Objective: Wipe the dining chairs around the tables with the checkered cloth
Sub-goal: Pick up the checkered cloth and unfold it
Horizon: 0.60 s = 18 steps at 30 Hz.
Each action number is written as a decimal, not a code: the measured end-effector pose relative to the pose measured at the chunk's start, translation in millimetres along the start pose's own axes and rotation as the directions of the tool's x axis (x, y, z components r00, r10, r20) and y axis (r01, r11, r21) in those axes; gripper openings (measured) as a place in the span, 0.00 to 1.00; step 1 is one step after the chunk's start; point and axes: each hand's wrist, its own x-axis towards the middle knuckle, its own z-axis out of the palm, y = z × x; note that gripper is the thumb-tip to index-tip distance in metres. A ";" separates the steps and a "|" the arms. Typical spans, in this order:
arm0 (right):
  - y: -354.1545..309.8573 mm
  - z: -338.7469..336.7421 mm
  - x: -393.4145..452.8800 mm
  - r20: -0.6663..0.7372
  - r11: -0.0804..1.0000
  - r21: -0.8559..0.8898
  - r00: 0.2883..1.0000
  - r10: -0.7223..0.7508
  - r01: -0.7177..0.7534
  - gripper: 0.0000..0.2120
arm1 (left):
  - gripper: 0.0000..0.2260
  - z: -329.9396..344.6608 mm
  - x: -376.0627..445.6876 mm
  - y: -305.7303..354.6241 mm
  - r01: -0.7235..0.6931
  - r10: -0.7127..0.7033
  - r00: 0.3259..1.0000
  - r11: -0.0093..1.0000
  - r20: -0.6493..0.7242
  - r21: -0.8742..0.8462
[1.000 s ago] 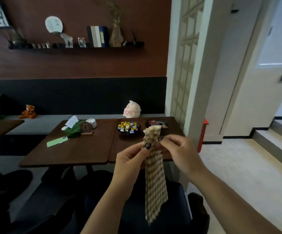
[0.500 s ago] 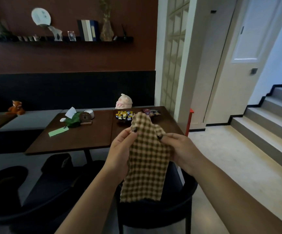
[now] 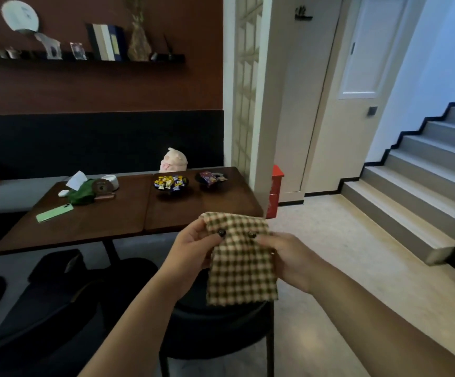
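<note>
The checkered cloth, brown and cream, hangs folded in front of me. My left hand pinches its upper left edge and my right hand pinches its upper right edge, thumbs on the front. Directly below the cloth stands a dark dining chair with a round seat and black legs. More dark chairs sit at the lower left, tucked by the wooden table.
On the table lie a green phone, a green tissue holder, and two candy bowls. A bench with a pink plush runs behind. A pillar and stairs stand to the right, with pale floor between.
The cloth went from a long hanging strip to a wider, shorter folded rectangle held by both hands. My view swung right, bringing the stairs into sight.
</note>
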 end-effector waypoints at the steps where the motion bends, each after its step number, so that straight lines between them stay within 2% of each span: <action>1: 3.8 -13.0 -2.7 -0.015 0.999 -0.046 1.000 0.005 -0.006 0.10 | 0.12 10.3 3.9 -3.7 0.016 -0.016 1.000 1.000 0.002 0.016; 4: 1.4 -51.7 -9.8 -0.052 0.996 -0.075 0.998 -0.044 0.040 0.11 | 0.13 44.5 13.5 -11.8 0.036 -0.037 0.999 0.995 0.006 0.088; 6: -12.5 -73.8 -15.7 -0.010 0.994 -0.045 0.995 -0.097 0.096 0.12 | 0.13 65.4 17.8 -10.0 -0.019 0.013 0.999 0.983 0.035 0.184; 8: -32.5 -94.7 -23.2 0.088 0.982 0.014 0.978 -0.191 0.191 0.14 | 0.16 82.4 19.8 -0.6 -0.159 0.134 0.985 0.954 0.112 0.254; 11: -65.9 -120.1 -34.5 0.204 0.949 0.106 0.928 -0.312 0.296 0.14 | 0.26 103.8 21.1 24.7 -0.399 0.331 0.902 0.884 0.278 0.242; 14: -89.5 -138.3 -33.9 0.266 0.956 0.108 0.919 -0.291 0.272 0.15 | 0.24 119.3 27.2 38.9 -0.559 0.461 0.824 0.757 0.330 0.338; 16: -98.5 -143.2 -31.0 0.295 0.964 0.056 0.918 -0.266 0.261 0.17 | 0.21 125.5 35.9 39.0 -0.577 0.483 0.817 0.699 0.316 0.424; 18: -103.0 -146.9 -25.3 0.276 0.963 0.000 0.926 -0.258 0.268 0.18 | 0.23 129.8 43.3 36.3 -0.575 0.496 0.816 0.640 0.297 0.510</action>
